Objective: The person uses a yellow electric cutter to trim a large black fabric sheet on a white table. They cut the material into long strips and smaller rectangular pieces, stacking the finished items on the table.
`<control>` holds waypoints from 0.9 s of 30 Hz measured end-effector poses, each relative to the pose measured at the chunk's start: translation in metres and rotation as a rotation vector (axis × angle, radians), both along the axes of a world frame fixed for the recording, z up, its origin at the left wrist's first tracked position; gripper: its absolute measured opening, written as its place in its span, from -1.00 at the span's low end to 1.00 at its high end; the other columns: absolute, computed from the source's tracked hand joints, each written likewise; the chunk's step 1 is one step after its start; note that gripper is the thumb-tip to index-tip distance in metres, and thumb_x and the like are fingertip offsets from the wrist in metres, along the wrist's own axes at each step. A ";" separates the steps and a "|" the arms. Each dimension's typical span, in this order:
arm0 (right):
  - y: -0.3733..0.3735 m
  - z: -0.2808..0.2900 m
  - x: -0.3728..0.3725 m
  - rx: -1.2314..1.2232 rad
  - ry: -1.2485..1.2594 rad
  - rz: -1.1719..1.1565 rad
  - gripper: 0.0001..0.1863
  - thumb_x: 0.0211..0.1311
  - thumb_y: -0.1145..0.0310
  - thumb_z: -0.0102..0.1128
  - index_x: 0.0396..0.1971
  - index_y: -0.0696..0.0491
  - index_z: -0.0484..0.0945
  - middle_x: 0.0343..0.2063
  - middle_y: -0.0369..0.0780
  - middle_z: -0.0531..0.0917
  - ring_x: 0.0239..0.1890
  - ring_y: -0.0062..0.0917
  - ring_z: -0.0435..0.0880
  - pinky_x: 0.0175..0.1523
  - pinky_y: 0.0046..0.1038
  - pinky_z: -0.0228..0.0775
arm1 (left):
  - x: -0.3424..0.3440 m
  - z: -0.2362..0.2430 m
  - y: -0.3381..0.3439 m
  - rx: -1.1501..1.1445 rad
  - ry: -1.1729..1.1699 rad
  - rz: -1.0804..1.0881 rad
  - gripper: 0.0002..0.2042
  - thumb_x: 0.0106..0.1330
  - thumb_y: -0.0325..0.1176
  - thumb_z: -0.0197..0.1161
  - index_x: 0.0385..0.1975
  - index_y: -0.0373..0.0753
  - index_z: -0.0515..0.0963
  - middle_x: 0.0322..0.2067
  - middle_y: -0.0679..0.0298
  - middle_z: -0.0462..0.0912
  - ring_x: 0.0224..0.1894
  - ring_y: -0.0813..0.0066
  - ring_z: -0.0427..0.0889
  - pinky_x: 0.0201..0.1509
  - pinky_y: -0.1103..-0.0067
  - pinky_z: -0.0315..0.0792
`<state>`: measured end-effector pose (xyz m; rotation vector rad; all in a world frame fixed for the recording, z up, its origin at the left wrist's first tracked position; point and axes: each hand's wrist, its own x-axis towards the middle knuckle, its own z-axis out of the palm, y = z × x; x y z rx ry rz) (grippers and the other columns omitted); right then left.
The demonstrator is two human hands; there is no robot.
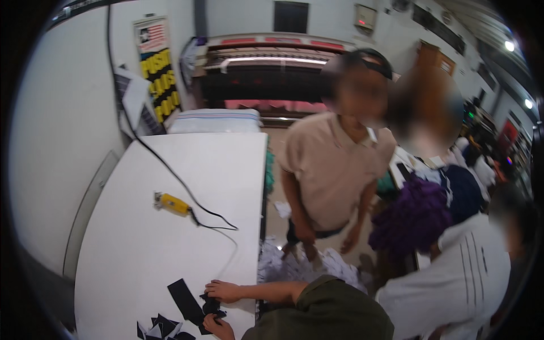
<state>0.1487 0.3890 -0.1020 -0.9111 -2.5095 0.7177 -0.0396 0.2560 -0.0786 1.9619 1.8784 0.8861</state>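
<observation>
Closest to me, at the bottom edge, my left hand (218, 326) rested on the near end of a white table (170, 249), its fingers against a crumpled black fabric piece (211, 306). The hand was small and partly cut off by the frame, so I could not tell whether it was pinching the cloth or only lying on it. Just beyond it my right hand (224, 290) lay on the same piece, reaching in from an olive sleeve (323, 309), with the fingers bent down onto the fabric. Whether they were closed around it or just pressing it flat, I could not make out. The piece sat between my two hands, touching both.

Beside it, to the left, a longer black strip (184, 300) lay flat and slanted on the tabletop. A scatter of black offcuts (161, 327) was bunched at the table's near edge.

Farther up the table, well apart from my hands, a yellow hand tool (173, 204) lay on its side. Its black cable (164, 164) looped over the white surface and ran up toward the wall. At the far end sat a stack of pale folded cloth (215, 120).

To the right of the table, white scraps (289, 263) littered the floor. A person in a white shirt (447, 283) stood near my right side, next to a purple bundle (411, 218). A person in a beige shirt (328, 164) stood farther back, arms hanging. On the far wall hung a poster with yellow and black bands (160, 73).
</observation>
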 end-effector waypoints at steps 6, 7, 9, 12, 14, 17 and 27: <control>-0.074 -0.009 0.089 0.018 0.207 -0.393 -0.55 0.25 0.42 0.25 0.14 0.14 0.51 0.28 -0.02 0.48 0.39 -0.04 0.40 0.50 -0.06 0.20 | 0.012 -0.019 0.007 -0.114 0.016 -0.186 -0.78 0.14 -0.65 0.11 -0.19 -0.36 0.48 -0.10 0.01 0.56 0.09 -0.04 0.45 0.21 0.13 0.24; -0.081 -0.010 0.099 0.060 0.207 -0.455 -0.54 0.28 0.41 0.23 0.18 0.15 0.49 0.29 0.01 0.47 0.38 -0.03 0.40 0.48 -0.06 0.23 | 0.009 -0.019 0.012 -0.063 0.039 -0.147 -0.78 0.17 -0.64 0.12 -0.17 -0.36 0.49 -0.08 0.01 0.55 0.11 -0.04 0.45 0.23 0.13 0.23; -0.093 0.002 0.126 0.078 0.156 -0.656 -0.50 0.28 0.38 0.26 0.21 0.17 0.46 0.28 0.03 0.48 0.39 -0.03 0.39 0.44 -0.07 0.27 | 0.001 -0.027 0.014 0.002 0.086 -0.088 -0.79 0.22 -0.61 0.12 -0.14 -0.38 0.49 -0.03 -0.01 0.55 0.15 -0.04 0.44 0.27 0.12 0.22; -0.109 -0.005 0.149 0.031 0.099 -1.041 -0.41 0.31 0.27 0.29 0.28 0.19 0.40 0.29 0.11 0.46 0.39 -0.01 0.39 0.44 -0.08 0.28 | -0.004 -0.044 0.008 0.070 0.126 -0.021 -0.78 0.33 -0.55 0.14 -0.05 -0.41 0.48 0.10 -0.03 0.52 0.23 -0.04 0.42 0.34 0.09 0.16; -0.114 -0.035 0.161 -0.077 0.189 -1.263 -0.34 0.32 0.17 0.31 0.31 0.21 0.37 0.29 0.15 0.45 0.38 -0.01 0.42 0.44 -0.10 0.29 | -0.006 -0.043 0.008 0.076 0.122 -0.014 -0.77 0.34 -0.53 0.15 -0.03 -0.42 0.48 0.12 -0.03 0.51 0.24 -0.04 0.42 0.35 0.09 0.15; -0.118 -0.089 0.177 -0.345 0.431 -1.439 -0.25 0.32 0.04 0.35 0.32 0.24 0.35 0.27 0.15 0.49 0.34 -0.03 0.48 0.41 -0.15 0.32 | -0.003 -0.044 0.009 0.076 0.075 -0.029 -0.77 0.35 -0.53 0.15 -0.03 -0.41 0.48 0.12 -0.02 0.52 0.23 -0.03 0.42 0.35 0.09 0.14; -0.095 -0.105 0.162 -0.665 0.463 -1.364 -0.24 0.43 -0.08 0.23 0.37 0.17 0.30 0.12 0.01 0.60 0.02 -0.32 0.68 -0.02 -0.31 0.56 | -0.009 -0.053 0.010 0.086 -0.017 0.022 -0.83 0.31 -0.56 0.19 -0.13 -0.39 0.50 0.04 0.00 0.55 0.18 -0.04 0.43 0.31 0.11 0.20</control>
